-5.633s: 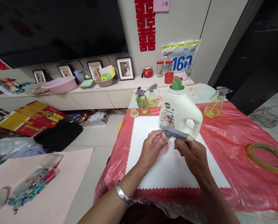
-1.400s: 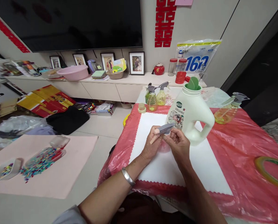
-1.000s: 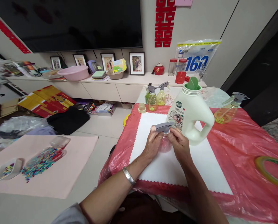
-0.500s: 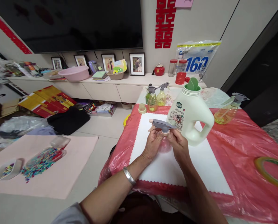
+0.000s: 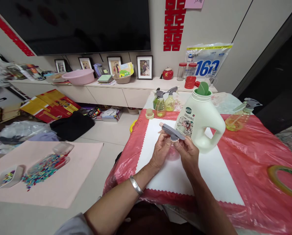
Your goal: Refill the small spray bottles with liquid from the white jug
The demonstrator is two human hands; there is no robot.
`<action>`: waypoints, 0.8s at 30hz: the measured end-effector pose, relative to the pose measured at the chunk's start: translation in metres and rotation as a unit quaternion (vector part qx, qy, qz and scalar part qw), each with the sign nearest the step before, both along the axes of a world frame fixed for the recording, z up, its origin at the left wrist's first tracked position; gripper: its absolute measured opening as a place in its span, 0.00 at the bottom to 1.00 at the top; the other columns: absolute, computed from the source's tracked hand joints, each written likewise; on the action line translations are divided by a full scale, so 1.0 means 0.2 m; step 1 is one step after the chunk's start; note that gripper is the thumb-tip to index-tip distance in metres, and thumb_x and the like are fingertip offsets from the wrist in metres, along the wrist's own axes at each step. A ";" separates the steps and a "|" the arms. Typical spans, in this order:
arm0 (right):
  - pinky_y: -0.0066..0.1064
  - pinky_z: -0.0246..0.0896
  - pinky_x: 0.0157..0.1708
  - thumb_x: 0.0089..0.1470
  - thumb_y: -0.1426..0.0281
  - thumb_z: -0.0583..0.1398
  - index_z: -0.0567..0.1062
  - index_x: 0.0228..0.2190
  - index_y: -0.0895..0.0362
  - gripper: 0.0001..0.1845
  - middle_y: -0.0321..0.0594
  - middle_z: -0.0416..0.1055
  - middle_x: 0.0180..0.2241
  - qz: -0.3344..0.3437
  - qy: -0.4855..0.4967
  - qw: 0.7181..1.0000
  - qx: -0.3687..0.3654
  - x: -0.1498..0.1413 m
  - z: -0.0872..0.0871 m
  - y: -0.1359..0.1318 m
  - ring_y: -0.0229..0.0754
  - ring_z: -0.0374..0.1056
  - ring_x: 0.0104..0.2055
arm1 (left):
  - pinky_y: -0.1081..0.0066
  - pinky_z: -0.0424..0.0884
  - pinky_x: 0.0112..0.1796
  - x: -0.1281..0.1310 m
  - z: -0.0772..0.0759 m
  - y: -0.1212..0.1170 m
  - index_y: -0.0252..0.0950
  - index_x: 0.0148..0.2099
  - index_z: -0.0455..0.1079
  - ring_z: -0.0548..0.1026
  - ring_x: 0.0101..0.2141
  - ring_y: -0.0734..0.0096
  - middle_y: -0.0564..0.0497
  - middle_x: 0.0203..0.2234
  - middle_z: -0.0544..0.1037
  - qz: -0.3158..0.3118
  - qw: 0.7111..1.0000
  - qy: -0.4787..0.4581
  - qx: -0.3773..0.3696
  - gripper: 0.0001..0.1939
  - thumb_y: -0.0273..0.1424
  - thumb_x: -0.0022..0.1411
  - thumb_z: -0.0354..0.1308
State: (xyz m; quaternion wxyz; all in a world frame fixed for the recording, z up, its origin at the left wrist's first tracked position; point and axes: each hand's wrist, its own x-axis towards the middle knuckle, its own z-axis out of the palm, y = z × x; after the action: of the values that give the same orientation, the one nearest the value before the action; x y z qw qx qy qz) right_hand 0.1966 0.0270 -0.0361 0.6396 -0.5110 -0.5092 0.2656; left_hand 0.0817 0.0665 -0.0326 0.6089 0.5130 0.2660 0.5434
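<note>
Both my hands are closed around the neck of a small pink spray bottle [image 5: 172, 154] with a grey trigger head. My left hand [image 5: 161, 148] pinches the collar from the left, and my right hand [image 5: 188, 150] from the right. The bottle stands on a white scallop-edged mat [image 5: 170, 178], its lower part partly hidden by my fingers. Just behind my right hand is a large pale green jug [image 5: 200, 114] with a green scoop or funnel-like piece [image 5: 203, 88] in its open mouth. A pale cap [image 5: 149, 114] lies near the mat's far left corner.
Several spray bottles with yellow-green liquid [image 5: 160, 108] stand at the back; another spray bottle [image 5: 239, 119] is at the right. A tape roll [image 5: 286, 179] lies on the red plastic cover [image 5: 256, 156]. Left, a pink sheet [image 5: 62, 189] holds spilled coloured pieces [image 5: 41, 173].
The grey spray head has turned, its nozzle end swinging and its back now angled toward the lower right. Both hands keep their place at the bottle's neck.
</note>
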 end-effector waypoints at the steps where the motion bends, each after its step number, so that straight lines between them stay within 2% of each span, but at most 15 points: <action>1: 0.27 0.58 0.37 0.60 0.54 0.63 0.76 0.41 0.58 0.19 0.38 0.61 0.34 -0.001 0.002 1.000 0.000 0.00 0.00 0.00 0.36 0.59 0.36 | 0.63 0.69 0.52 0.00 0.00 0.00 0.39 0.46 0.72 0.76 0.47 0.63 0.49 0.43 0.79 0.000 1.000 -0.005 -0.001 0.22 0.51 0.62 0.62; 9: 0.31 0.63 0.41 0.59 0.52 0.64 0.75 0.48 0.57 0.25 0.41 0.67 0.39 0.000 0.010 1.000 -0.025 0.00 -0.02 0.00 0.39 0.64 0.39 | 0.63 0.71 0.50 0.00 -0.01 -0.01 0.39 0.46 0.77 0.77 0.44 0.61 0.48 0.41 0.82 0.048 0.998 0.034 -0.007 0.21 0.50 0.62 0.63; 19: 0.34 0.65 0.45 0.59 0.53 0.64 0.75 0.49 0.57 0.24 0.42 0.69 0.42 -0.008 0.012 1.000 -0.019 0.01 -0.03 0.01 0.40 0.66 0.41 | 0.60 0.69 0.54 -0.05 0.08 -0.02 0.40 0.48 0.79 0.77 0.48 0.59 0.45 0.46 0.81 0.076 0.979 0.152 0.117 0.13 0.39 0.68 0.59; 24: 0.34 0.64 0.45 0.59 0.54 0.64 0.75 0.49 0.56 0.23 0.41 0.70 0.42 -0.004 0.010 1.000 -0.019 0.01 -0.03 0.01 0.40 0.66 0.41 | 0.61 0.70 0.54 -0.08 0.12 -0.03 0.41 0.49 0.78 0.77 0.48 0.59 0.46 0.46 0.81 0.064 0.973 0.175 0.139 0.11 0.36 0.69 0.58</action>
State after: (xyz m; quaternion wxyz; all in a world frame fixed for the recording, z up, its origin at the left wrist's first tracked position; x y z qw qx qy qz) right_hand 0.1982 0.0289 -0.0430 0.6362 -0.5221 -0.4956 0.2777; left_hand 0.0662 0.0605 -0.0080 0.4398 0.6618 0.3223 0.5145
